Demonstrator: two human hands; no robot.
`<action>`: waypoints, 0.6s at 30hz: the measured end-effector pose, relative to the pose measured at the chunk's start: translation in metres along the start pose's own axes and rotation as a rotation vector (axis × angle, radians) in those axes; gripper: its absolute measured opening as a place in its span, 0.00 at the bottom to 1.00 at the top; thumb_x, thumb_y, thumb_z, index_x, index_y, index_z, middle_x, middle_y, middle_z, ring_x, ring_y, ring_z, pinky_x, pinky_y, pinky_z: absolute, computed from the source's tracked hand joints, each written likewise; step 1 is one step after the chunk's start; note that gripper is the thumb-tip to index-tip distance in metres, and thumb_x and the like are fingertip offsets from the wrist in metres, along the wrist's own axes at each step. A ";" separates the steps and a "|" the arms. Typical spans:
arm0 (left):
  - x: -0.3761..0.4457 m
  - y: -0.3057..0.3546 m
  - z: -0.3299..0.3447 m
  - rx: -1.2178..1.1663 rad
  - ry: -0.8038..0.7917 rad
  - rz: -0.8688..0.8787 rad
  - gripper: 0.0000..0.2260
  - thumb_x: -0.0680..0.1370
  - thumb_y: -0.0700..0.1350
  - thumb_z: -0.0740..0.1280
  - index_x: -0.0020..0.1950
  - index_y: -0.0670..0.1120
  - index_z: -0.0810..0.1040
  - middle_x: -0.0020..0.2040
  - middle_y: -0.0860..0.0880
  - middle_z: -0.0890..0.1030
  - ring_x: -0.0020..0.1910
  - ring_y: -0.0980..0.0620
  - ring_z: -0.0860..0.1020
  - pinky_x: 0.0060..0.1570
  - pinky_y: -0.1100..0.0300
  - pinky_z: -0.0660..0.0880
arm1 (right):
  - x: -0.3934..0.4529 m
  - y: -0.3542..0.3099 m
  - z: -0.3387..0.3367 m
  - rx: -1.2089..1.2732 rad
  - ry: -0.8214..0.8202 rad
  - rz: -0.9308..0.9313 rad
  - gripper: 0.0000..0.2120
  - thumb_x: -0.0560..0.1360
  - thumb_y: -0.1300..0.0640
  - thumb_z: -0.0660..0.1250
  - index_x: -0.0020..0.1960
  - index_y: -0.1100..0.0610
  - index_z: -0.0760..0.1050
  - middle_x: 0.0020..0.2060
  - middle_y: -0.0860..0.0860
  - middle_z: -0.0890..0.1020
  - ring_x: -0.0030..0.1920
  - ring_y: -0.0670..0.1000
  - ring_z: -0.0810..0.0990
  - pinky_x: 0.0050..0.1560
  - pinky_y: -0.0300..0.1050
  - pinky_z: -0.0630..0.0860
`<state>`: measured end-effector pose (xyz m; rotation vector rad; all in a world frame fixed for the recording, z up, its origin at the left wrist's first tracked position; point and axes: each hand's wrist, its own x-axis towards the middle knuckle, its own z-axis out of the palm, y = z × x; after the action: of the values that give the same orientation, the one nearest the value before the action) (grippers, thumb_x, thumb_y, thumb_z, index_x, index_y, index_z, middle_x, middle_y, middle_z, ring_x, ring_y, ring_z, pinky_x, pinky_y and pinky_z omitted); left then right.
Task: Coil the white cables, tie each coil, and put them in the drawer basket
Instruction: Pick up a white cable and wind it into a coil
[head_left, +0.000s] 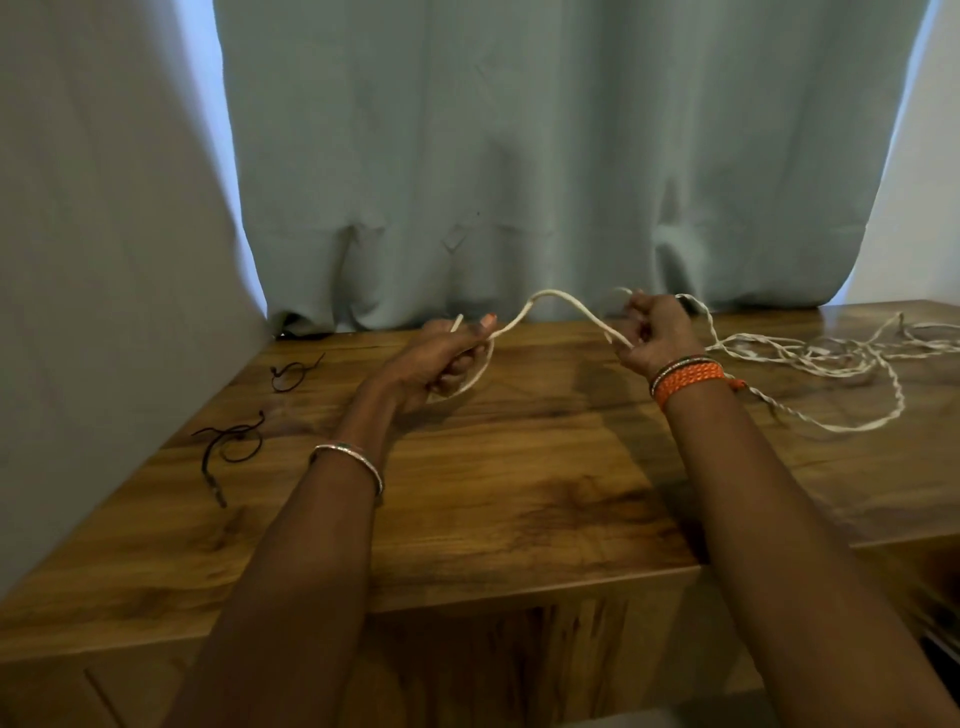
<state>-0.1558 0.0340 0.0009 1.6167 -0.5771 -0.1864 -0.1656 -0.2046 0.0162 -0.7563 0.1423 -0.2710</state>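
**White cable held between two hands above wooden table**

Left hand (441, 358): fingers curled round a loop of white cable (556, 304). Right hand (655, 332): pinching the same cable, which arches between the hands. Remaining cable: loose tangle on wooden table (519, 493), right side. Two dark ties (234, 441): on the table, left.

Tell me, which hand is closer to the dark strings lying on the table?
Left. The left hand holds the white cable just right of the dark strings; the right hand is farther off, by the cable pile.
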 end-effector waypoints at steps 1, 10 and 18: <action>-0.003 0.003 -0.005 -0.029 -0.001 0.012 0.17 0.81 0.49 0.58 0.34 0.44 0.67 0.18 0.55 0.60 0.14 0.61 0.56 0.19 0.72 0.51 | 0.004 -0.003 -0.006 0.035 0.110 -0.052 0.17 0.78 0.64 0.51 0.31 0.54 0.58 0.14 0.46 0.60 0.13 0.43 0.57 0.14 0.33 0.53; -0.009 0.001 -0.034 -0.201 -0.079 -0.104 0.13 0.81 0.46 0.55 0.38 0.44 0.68 0.17 0.56 0.59 0.13 0.62 0.55 0.19 0.74 0.52 | 0.013 0.004 -0.023 -0.901 0.372 -0.305 0.15 0.79 0.50 0.51 0.41 0.56 0.69 0.38 0.55 0.73 0.36 0.51 0.75 0.36 0.39 0.74; 0.005 0.001 -0.029 -0.323 0.049 -0.174 0.17 0.83 0.49 0.51 0.35 0.47 0.61 0.16 0.55 0.58 0.12 0.60 0.54 0.14 0.75 0.52 | -0.035 0.040 0.033 -1.436 0.211 -1.291 0.12 0.73 0.60 0.60 0.55 0.60 0.73 0.51 0.58 0.78 0.53 0.58 0.75 0.49 0.51 0.72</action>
<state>-0.1387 0.0568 0.0076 1.3514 -0.3475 -0.3502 -0.1838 -0.1450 0.0134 -2.2014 0.0000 -1.5771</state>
